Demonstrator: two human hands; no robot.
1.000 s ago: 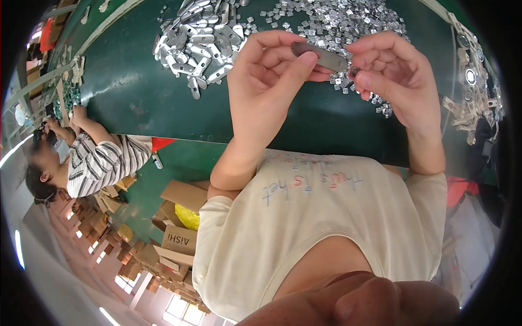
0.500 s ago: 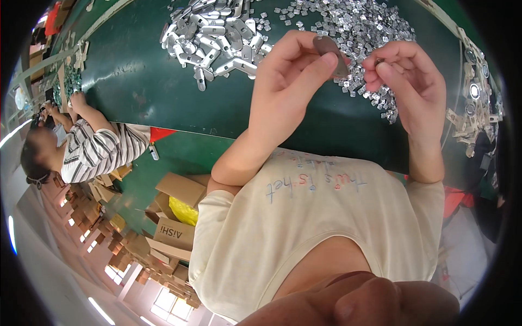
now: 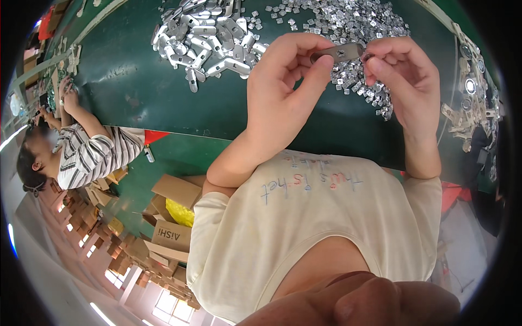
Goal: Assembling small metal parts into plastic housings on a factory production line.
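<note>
Head view: right hand [image 3: 408, 81] mostly hides a small piece [image 3: 368, 56]

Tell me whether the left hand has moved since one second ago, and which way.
Yes: the left hand has shifted to the right, farther from the pile of long metal pieces.

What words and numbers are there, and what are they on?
Cream shirt: blue and red letters, upside down; I won't copy them.
Shirt's upper row: too squashed to read.
Cardboard box: dark letters, upside down; not copied either.
Held metal plate: no readable text.
</note>
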